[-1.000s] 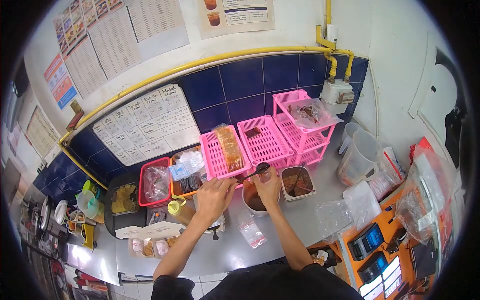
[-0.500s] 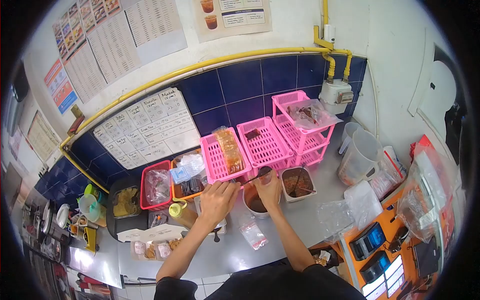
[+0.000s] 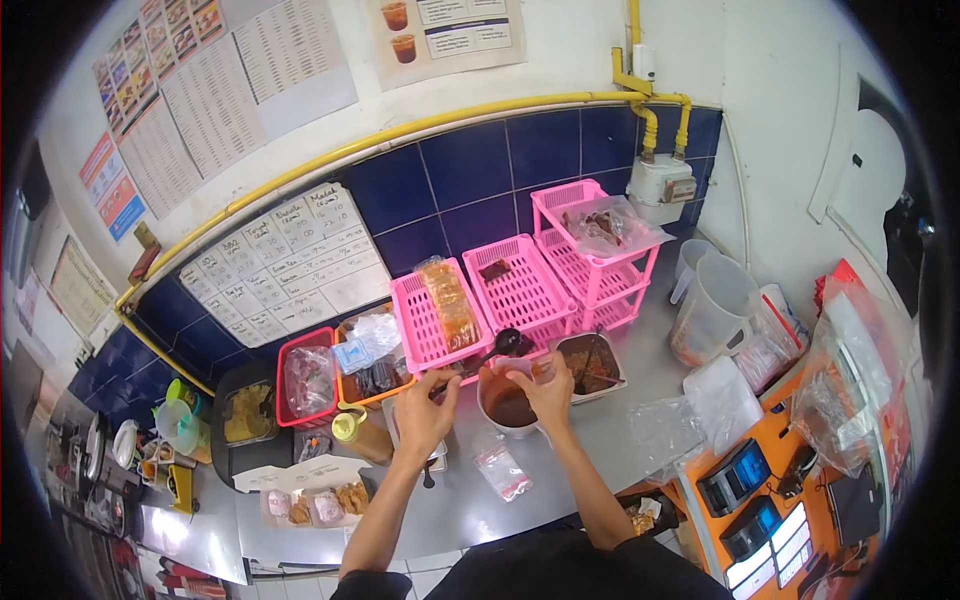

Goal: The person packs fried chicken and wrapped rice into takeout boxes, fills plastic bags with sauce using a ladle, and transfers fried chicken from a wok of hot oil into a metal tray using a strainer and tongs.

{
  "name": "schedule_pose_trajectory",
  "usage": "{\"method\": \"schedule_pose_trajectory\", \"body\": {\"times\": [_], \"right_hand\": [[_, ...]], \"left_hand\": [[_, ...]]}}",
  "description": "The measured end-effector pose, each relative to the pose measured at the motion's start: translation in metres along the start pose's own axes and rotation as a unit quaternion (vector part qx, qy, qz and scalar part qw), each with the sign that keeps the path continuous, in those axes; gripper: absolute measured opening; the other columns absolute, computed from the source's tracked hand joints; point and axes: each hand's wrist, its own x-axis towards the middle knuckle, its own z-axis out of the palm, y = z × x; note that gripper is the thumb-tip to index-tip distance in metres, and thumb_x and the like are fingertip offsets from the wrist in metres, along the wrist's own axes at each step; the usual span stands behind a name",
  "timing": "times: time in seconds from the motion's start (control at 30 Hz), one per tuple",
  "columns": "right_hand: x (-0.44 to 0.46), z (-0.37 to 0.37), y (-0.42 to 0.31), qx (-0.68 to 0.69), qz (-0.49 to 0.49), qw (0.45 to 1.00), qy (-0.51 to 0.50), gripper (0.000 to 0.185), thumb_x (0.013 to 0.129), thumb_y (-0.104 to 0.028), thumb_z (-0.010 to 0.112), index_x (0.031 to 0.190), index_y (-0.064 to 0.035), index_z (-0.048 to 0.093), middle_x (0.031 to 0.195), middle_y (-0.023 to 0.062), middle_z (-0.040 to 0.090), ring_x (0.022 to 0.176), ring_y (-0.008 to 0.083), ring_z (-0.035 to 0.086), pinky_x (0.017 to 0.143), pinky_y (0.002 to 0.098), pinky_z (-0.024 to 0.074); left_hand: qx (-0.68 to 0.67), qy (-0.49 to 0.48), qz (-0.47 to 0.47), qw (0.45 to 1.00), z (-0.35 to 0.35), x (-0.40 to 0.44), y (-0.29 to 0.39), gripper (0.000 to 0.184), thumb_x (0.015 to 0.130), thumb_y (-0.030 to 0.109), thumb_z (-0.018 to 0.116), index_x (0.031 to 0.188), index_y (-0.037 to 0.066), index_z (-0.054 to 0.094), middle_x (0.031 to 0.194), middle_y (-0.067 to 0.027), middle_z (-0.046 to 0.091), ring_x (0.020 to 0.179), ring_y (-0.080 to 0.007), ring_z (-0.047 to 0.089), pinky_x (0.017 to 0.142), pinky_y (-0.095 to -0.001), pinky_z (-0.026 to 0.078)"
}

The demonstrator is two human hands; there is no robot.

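My left hand (image 3: 428,408) is closed with its fingertips pinched on the handle of a black ladle (image 3: 508,342). The ladle's bowl is above and beyond a white tub of brown sauce (image 3: 513,408). My right hand (image 3: 550,392) pinches a small clear plastic bag (image 3: 512,369) over the tub's far rim. Part of the bag is hidden by my fingers, so I cannot tell how much is in it. On the counter in front of the tub lies a pack of small zip bags (image 3: 502,472). Right of the tub stands a metal pan of chunky sauce (image 3: 597,368) with utensils in it.
Pink baskets (image 3: 478,282) line the back, one holding filled sauce packets (image 3: 448,305). A yellow-capped squeeze bottle (image 3: 362,436) and a box of food (image 3: 318,500) are to the left. Measuring jugs (image 3: 712,305) and plastic bags (image 3: 722,405) are on the right.
The ladle's bowl has shifted left and away from the bag's mouth. My left hand has turned, its fingers now pinched, and my right hand has moved slightly right. The view has shifted a little.
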Motion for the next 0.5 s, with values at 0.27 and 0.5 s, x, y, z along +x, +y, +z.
{"method": "schedule_pose_trajectory", "body": {"times": [0.27,0.5], "right_hand": [[-0.012,-0.033,0.000,0.100,0.084,0.991,-0.007,0.054,0.062,-0.035,0.089,0.086,-0.0033,0.053,0.077,0.0078,0.059,0.074,0.0216,0.056,0.068,0.0340,0.0454],[-0.016,-0.041,-0.005,0.213,0.088,0.968,-0.097,0.050,0.075,-0.029,0.082,0.095,-0.0057,0.042,0.082,0.0014,0.044,0.076,0.0107,0.044,0.069,0.0267,0.0408]], "left_hand": [[0.182,-0.074,0.053,0.979,0.066,-0.028,-0.006,0.030,0.080,0.019,0.070,0.106,0.005,0.066,0.104,-0.0135,0.066,0.101,-0.0321,0.060,0.086,-0.0390,0.048],[-0.131,-0.078,0.078,0.985,0.106,-0.058,0.050,0.037,0.073,0.006,0.071,0.108,0.001,0.060,0.108,-0.0177,0.059,0.104,-0.0359,0.057,0.088,-0.0416,0.047]]}}
